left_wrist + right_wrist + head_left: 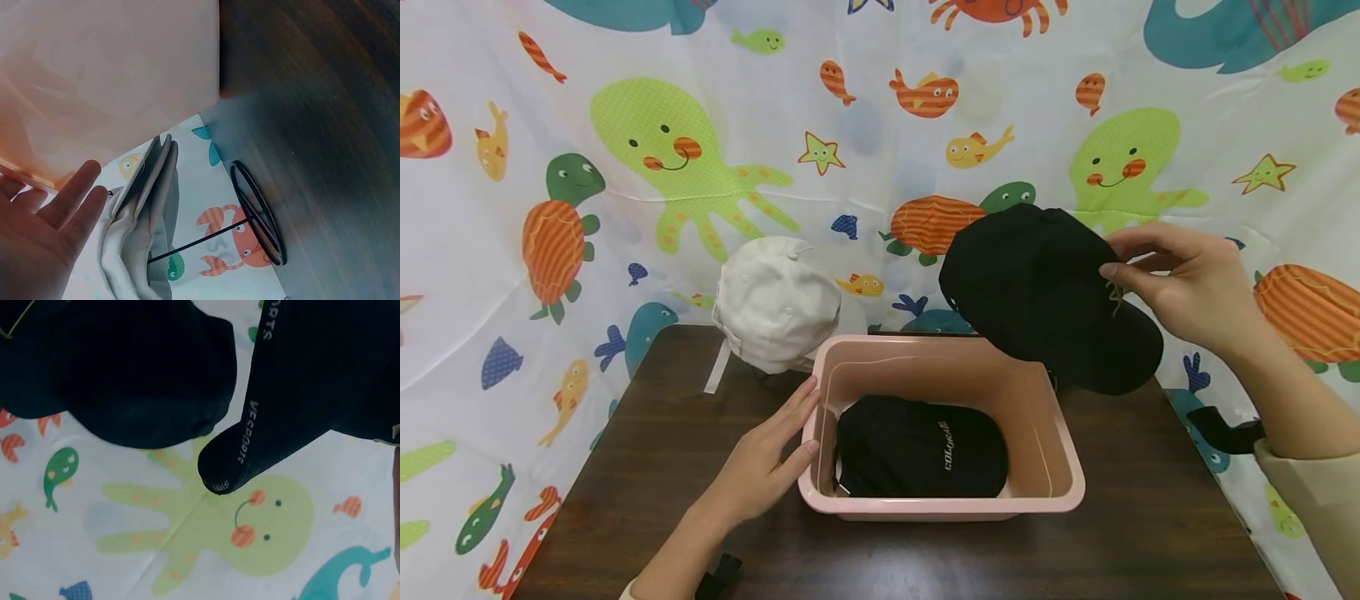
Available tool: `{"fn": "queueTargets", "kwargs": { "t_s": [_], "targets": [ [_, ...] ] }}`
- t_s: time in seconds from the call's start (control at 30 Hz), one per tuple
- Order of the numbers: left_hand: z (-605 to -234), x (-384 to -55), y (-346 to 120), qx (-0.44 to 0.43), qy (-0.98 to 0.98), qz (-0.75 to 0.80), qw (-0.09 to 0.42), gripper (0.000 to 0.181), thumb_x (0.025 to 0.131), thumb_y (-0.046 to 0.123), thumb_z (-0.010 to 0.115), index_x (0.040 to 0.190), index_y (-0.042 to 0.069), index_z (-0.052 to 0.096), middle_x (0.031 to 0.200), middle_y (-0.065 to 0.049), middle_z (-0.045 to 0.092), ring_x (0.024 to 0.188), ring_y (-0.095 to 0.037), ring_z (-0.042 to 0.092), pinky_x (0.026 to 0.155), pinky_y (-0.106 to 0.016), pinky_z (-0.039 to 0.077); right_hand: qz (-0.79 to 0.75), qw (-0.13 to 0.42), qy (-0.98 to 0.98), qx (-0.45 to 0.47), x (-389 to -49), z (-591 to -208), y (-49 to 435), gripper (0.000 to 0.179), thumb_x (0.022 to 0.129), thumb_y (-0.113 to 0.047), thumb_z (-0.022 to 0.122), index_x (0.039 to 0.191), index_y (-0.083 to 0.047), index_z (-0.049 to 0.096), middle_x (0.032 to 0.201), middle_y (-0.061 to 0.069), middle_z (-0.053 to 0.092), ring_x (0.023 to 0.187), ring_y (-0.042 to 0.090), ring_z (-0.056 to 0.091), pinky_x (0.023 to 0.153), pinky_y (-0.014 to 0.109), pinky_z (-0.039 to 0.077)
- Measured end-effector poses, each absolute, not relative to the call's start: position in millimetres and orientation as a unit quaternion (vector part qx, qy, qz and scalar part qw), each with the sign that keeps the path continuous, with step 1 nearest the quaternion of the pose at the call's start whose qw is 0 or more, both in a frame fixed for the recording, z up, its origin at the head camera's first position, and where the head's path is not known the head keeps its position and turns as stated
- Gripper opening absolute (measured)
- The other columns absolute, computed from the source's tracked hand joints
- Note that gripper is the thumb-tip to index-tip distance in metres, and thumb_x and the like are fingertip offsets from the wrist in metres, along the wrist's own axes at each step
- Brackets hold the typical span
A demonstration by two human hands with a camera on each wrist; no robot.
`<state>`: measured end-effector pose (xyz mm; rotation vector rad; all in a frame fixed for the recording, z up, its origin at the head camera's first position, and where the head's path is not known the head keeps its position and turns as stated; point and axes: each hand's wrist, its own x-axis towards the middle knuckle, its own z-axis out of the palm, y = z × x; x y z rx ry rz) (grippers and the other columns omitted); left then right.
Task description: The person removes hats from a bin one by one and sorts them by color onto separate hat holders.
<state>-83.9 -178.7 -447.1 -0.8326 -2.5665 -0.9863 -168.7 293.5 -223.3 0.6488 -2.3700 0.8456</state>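
Note:
My right hand pinches a black baseball cap between thumb and fingers at its right side, above the back right of a pink plastic bin. Light lettering shows beside the fingers, and the cap's brim points down to the right. Inside the bin lies another black cap with pale letters on its front. My left hand rests on the bin's left wall, fingers extended along the rim. In the right wrist view the held cap hangs at upper left, and the right hand is mostly hidden.
A white cap sits behind the bin at the left, over a black wire stand seen in the left wrist view. The dark wooden table meets a sea-animal curtain at the back and sides.

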Motion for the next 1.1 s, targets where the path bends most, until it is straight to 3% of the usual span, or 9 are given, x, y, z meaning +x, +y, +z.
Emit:
{"fn": "queueTargets", "kwargs": {
  "t_s": [0.3, 0.7, 1.1],
  "targets": [
    [-443.8, -82.1, -178.2, -0.283, -0.886, -0.346, 0.123, 0.065, 0.103, 0.02, 0.064, 0.162, 0.01, 0.04, 0.171, -0.003, 0.03, 0.151, -0.021, 0.04, 0.119, -0.014, 0.021, 0.315, 0.276, -0.886, 0.199, -180.3, -222.0, 310.5, 0.027, 0.084, 0.014, 0.079, 0.107, 0.003, 0.078, 0.094, -0.035, 0.064, 0.079, -0.015, 0.062, 0.077, 0.002, 0.045],
    [-445.0, -82.1, -177.7, -0.283, -0.884, -0.348, 0.128, 0.064, 0.102, 0.019, 0.064, 0.161, 0.008, 0.042, 0.171, -0.003, 0.031, 0.15, -0.022, 0.041, 0.119, -0.014, 0.021, 0.332, 0.266, -0.89, 0.163, -193.1, -226.6, 331.0, 0.025, 0.091, 0.006, 0.076, 0.115, 0.004, 0.075, 0.092, -0.031, 0.064, 0.082, -0.015, 0.062, 0.078, 0.001, 0.045],
    [-447.9, -82.0, -179.1, -0.285, -0.885, -0.343, 0.131, 0.062, 0.103, 0.02, 0.062, 0.161, 0.007, 0.042, 0.171, -0.004, 0.03, 0.151, -0.022, 0.04, 0.119, -0.014, 0.02, 0.334, 0.275, -0.89, 0.145, -204.0, -237.7, 344.2, 0.026, 0.091, 0.01, 0.074, 0.116, 0.008, 0.073, 0.091, -0.033, 0.062, 0.082, -0.015, 0.061, 0.078, 0.0, 0.044]
  ]
}}
